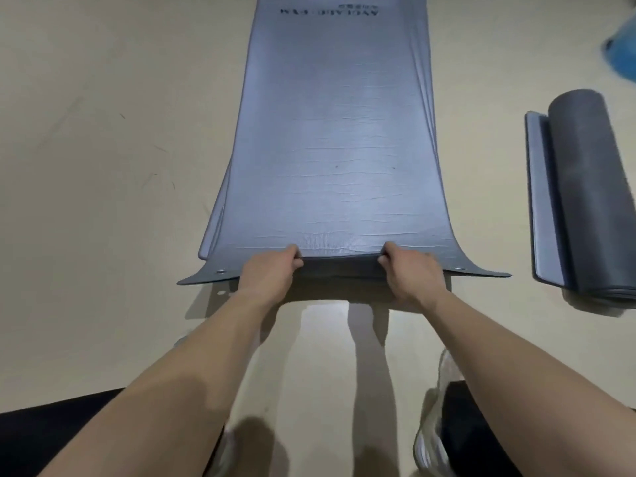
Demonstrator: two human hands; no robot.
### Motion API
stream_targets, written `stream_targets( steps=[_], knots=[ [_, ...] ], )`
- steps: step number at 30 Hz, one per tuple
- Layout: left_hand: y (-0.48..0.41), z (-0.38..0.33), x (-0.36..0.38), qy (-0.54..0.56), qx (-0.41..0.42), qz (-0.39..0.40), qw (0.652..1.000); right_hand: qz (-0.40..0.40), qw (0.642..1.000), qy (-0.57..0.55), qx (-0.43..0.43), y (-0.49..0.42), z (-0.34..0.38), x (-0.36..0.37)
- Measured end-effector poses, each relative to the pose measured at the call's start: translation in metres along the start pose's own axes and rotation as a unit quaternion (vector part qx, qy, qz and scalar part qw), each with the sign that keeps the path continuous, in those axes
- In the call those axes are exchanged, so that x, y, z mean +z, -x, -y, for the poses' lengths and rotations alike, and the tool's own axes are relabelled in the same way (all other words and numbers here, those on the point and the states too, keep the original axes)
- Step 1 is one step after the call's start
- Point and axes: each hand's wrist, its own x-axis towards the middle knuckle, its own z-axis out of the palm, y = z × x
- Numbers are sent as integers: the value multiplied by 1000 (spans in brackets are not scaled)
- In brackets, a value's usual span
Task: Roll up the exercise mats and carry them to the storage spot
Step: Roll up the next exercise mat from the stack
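Observation:
A grey-blue exercise mat (337, 142) lies unrolled on the beige floor, stretching away from me, with dark lettering at its far end. Its near edge is lifted off the floor and its two corners flare outward, each with a metal eyelet. My left hand (268, 275) grips that near edge left of centre, thumb on top. My right hand (411, 275) grips it right of centre. A second mat of the same colour seems to lie under the first, its corner showing at the left. Another grey mat (588, 201) lies rolled up at the right, its loose end flat beside it.
The beige floor (103, 166) spreads wide to the left of the mat. A blurred blue object (623, 53) sits at the far right edge. My knees and a white shoe (437, 425) are at the bottom, just behind the mat's near edge.

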Motion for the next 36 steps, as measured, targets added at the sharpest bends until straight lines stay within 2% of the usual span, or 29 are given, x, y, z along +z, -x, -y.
stream_targets(
  steps=[3, 5, 7, 10, 13, 15, 17, 19, 21, 23, 27, 29, 33, 36],
  knots=[
    [-20, 0, 6, 34, -26, -42, 998, -44, 998, -23, 26, -22, -4, 12],
    [-39, 4, 14, 55, -39, -77, 995, -95, 995, -32, 13, -40, -6, 28],
    [-61, 10, 30, 21, -12, -126, 992, -135, 991, -20, -5, -57, -8, 48],
    [-92, 18, 51, -55, 15, -190, 980, -182, 983, 12, 15, -79, -12, 71],
    [-112, 25, 68, -94, 9, -201, 975, -193, 978, 76, 3, -94, -16, 84],
    [-110, 29, 81, -73, 8, -201, 977, -190, 978, 84, -32, -98, -18, 90],
    [-92, 36, 92, -31, 16, -171, 985, -171, 982, 50, -58, -92, -21, 94],
    [-67, 47, 99, 1, 21, -62, 998, -93, 991, 42, -83, -78, -27, 98],
    [-51, 58, 105, -27, 40, 25, 999, -2, 990, 91, -104, -69, -33, 104],
    [-48, 62, 108, -56, 72, 25, 996, 41, 986, 124, -104, -67, -34, 108],
    [-46, 58, 98, -3, 63, 8, 998, 68, 985, 100, -121, -66, -30, 104],
    [-38, 58, 88, 4, 43, 40, 998, 83, 984, 90, -132, -61, -32, 91],
    [-30, 63, 68, -11, 32, 135, 990, 166, 979, 49, -109, -49, -37, 70],
    [-38, 65, 63, -8, 27, 165, 986, 180, 979, 31, -92, -54, -39, 67]
  ],
)
